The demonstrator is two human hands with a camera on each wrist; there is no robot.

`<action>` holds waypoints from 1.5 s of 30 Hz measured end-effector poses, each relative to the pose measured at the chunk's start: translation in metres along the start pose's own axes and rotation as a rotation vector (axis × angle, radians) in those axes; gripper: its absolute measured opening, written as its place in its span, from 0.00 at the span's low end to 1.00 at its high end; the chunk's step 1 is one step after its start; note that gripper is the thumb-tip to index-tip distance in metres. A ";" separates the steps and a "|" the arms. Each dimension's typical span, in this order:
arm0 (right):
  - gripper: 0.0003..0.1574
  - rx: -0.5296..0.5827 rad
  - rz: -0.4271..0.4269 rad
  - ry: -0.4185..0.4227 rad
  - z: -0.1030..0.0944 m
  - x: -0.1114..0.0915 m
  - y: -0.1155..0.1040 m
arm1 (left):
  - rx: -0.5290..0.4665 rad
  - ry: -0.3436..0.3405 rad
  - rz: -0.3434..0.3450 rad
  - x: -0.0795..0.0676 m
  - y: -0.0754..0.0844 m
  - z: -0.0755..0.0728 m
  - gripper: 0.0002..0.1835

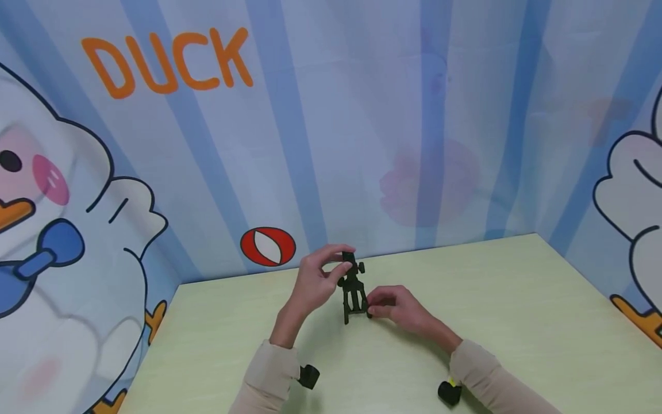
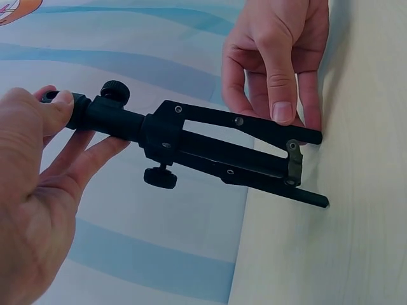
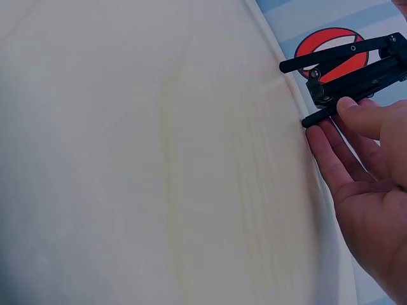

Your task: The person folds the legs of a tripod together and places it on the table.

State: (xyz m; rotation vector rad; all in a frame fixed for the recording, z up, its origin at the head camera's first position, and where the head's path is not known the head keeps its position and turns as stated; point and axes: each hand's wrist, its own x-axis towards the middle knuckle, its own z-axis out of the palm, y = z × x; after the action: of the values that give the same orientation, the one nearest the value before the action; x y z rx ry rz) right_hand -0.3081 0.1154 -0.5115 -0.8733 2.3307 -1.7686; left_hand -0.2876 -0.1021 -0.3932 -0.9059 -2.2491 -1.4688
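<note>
A small black tripod stands upright over the table, its legs partly spread. My left hand grips its top end between thumb and fingers. Low on the right side, my right hand pinches one leg near its foot. In the left wrist view the tripod shows two round knobs, one on each side of the column, and hinged braces joining the legs. From the right wrist view, the thumb and fingers of the right hand hold the leg's lower end, while the tripod's top lies out of frame.
The pale table reaches back to a printed backdrop with blue stripes, cartoon ducks and a red ball. A black wrist camera sits at the left cuff, another black camera at the right.
</note>
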 end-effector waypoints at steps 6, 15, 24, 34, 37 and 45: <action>0.06 -0.002 -0.021 0.010 0.001 0.003 0.000 | -0.029 -0.001 0.000 0.001 -0.011 0.000 0.16; 0.07 -0.009 -0.048 0.005 0.003 -0.002 -0.016 | -0.053 -0.017 -0.016 0.000 -0.012 0.001 0.15; 0.07 -0.011 -0.003 -0.005 0.003 -0.001 -0.017 | -0.068 -0.024 -0.015 0.001 0.014 -0.004 0.15; 0.07 -0.031 -0.043 0.012 -0.002 0.000 -0.005 | -0.237 -0.160 -0.092 0.005 0.015 -0.015 0.15; 0.09 -0.018 -0.008 0.047 -0.003 0.000 -0.004 | -0.271 -0.174 -0.062 0.005 0.015 -0.016 0.14; 0.13 -0.013 0.018 0.047 0.001 0.001 -0.019 | -0.108 -0.012 0.031 0.001 0.016 -0.009 0.16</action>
State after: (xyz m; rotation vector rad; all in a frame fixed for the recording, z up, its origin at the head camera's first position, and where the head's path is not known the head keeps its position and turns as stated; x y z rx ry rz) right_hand -0.3009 0.1105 -0.4943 -0.8184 2.3729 -1.7880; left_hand -0.2785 -0.1049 -0.3773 -0.9789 -2.1720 -1.5886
